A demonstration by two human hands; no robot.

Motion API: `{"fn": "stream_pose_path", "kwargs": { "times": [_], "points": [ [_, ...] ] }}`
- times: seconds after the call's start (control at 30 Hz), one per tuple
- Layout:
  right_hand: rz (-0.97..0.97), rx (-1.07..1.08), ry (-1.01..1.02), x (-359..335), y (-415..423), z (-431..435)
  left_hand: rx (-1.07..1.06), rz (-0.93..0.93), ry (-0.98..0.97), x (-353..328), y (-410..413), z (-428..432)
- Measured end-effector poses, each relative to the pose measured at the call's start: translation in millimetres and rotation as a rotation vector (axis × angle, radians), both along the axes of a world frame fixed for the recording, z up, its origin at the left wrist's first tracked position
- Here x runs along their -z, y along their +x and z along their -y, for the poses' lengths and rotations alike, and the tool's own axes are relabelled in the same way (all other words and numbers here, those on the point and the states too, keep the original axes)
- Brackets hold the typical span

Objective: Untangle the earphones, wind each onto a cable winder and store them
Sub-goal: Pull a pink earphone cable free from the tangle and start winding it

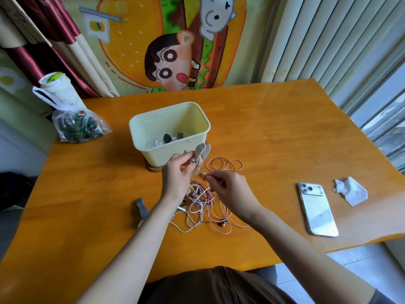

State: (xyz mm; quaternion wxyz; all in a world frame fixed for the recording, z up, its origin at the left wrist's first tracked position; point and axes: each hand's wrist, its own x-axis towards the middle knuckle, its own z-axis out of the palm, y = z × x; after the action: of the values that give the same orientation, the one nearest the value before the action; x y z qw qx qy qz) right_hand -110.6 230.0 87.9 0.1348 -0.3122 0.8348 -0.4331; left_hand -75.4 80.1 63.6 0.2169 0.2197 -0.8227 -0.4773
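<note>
While your left hand (pixel 175 178) pinches the cable winder (pixel 200 153) and your right hand (pixel 228 189) pinches the pink cable (pixel 220 159), feed slowly, leaving the tangle (pixel 200 199) beneath both hands slack.

Print on the bag (pixel 80 128) and cup (pixel 59 89) is unreadable.

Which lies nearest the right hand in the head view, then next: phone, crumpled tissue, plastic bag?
1. Phone, just to the right of the right hand.
2. Crumpled tissue, farther right still.
3. Plastic bag, far across on the left side.
</note>
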Motion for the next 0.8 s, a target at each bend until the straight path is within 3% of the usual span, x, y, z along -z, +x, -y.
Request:
{"fn": "stream_pose_path", "kwargs": {
  "times": [0.13, 0.3, 0.5, 0.6, 0.8],
  "points": [
    [-0.03, -0.061, 0.064, -6, -5, -6, 0.08, 0.102, -0.137, 15, 12, 6],
    [-0.113, 0.027, 0.136, -18, -36, -13, 0.236, 0.118, -0.08, 19, 24, 3],
    [-0.099, 0.124, 0.108, -20, -62, -18, 0.348, 0.114, 0.303, 7, 18, -1],
    [-0.038, 0.194, 0.073, -11, -65, -16, 0.409, 0.021, 0.471, -8, 15, -12],
    [0.204, 0.184, -0.093, 10, -38, -4, 0.28, -0.173, 0.753, -27, 2, -19]
  ]
}}
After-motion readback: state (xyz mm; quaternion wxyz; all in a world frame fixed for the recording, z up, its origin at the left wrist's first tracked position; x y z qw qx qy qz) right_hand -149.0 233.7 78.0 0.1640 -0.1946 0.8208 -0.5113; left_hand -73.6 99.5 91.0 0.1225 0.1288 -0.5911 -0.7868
